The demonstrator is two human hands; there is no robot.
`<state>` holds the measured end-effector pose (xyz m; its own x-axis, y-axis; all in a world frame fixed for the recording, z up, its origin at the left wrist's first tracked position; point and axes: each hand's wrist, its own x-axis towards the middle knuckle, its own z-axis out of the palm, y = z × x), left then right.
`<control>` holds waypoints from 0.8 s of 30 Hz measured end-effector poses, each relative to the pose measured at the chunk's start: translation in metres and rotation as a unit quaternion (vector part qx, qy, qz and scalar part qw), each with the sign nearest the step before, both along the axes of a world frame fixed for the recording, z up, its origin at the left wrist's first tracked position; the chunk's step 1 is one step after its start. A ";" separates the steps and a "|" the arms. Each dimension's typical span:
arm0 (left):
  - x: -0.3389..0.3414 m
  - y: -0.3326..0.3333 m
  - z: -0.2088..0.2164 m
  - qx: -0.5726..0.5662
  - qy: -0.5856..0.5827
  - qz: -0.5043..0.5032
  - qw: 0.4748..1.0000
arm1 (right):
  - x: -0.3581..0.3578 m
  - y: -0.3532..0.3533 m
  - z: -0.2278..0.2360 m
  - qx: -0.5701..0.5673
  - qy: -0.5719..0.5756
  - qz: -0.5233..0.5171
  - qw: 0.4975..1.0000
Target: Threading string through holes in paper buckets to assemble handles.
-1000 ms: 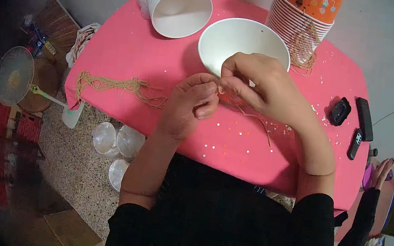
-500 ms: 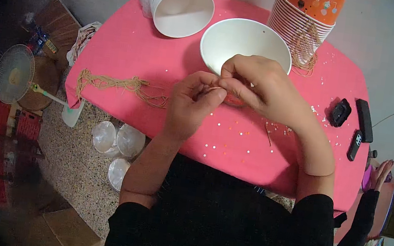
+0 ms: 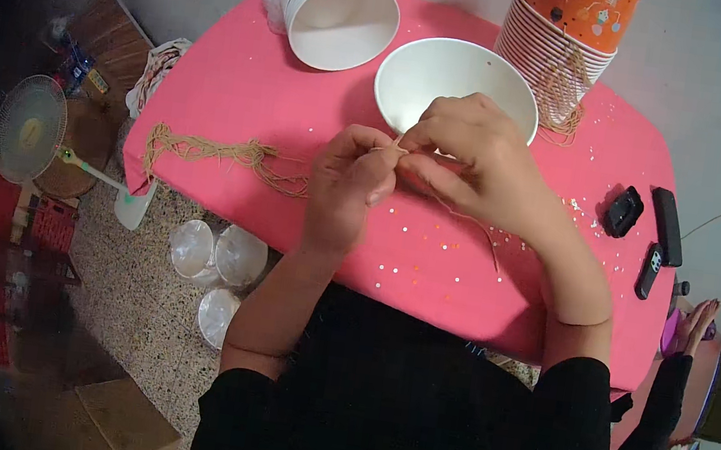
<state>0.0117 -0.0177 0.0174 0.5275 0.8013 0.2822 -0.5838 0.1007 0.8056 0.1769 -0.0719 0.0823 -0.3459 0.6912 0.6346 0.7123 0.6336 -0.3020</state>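
Above the pink-covered table (image 3: 302, 254) my two hands meet at the fingertips. My left hand (image 3: 347, 189) is closed in a pinch on a thin tan cord (image 3: 494, 242). Fingers of my right hand (image 3: 478, 163) pinch the cord at the same spot. A tail of it runs beneath my right hand and hangs or lies over the cloth. Just beyond the hands a white bucket (image 3: 403, 71) tilts its open mouth toward me; my right hand hides part of it. The exact spot where the fingertips close is too small to make out.
A tan cord bundle (image 3: 216, 149) lies at left. White buckets (image 3: 341, 27) lie at the back left; a tall bucket stack (image 3: 530, 42) with cords stands right. Small dots are scattered about. A black tray (image 3: 623, 211) and remote (image 3: 649, 270) lie right. Another person's hand (image 3: 698, 324) shows.
My left thumb has bent inward and my right fingertips have shifted slightly up and left. More of the cord's tail shows below my right hand. The whole view has shifted a little.
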 end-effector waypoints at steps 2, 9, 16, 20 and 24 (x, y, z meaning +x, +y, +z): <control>-0.001 0.002 -0.004 0.053 0.031 0.024 0.998 | -0.001 0.002 -0.002 0.006 0.005 0.000 1.000; 0.001 0.000 -0.003 0.017 0.002 0.013 1.000 | -0.001 0.004 -0.004 0.086 -0.043 -0.026 0.995; 0.001 -0.001 0.001 0.010 0.008 0.005 1.000 | 0.001 0.006 -0.007 0.110 -0.046 -0.013 0.993; -0.002 0.001 -0.001 0.035 0.029 0.032 0.998 | -0.003 0.001 0.000 0.067 0.006 -0.015 0.998; 0.000 -0.003 0.002 0.054 0.039 0.050 0.997 | 0.000 0.005 -0.003 0.069 0.000 0.005 0.998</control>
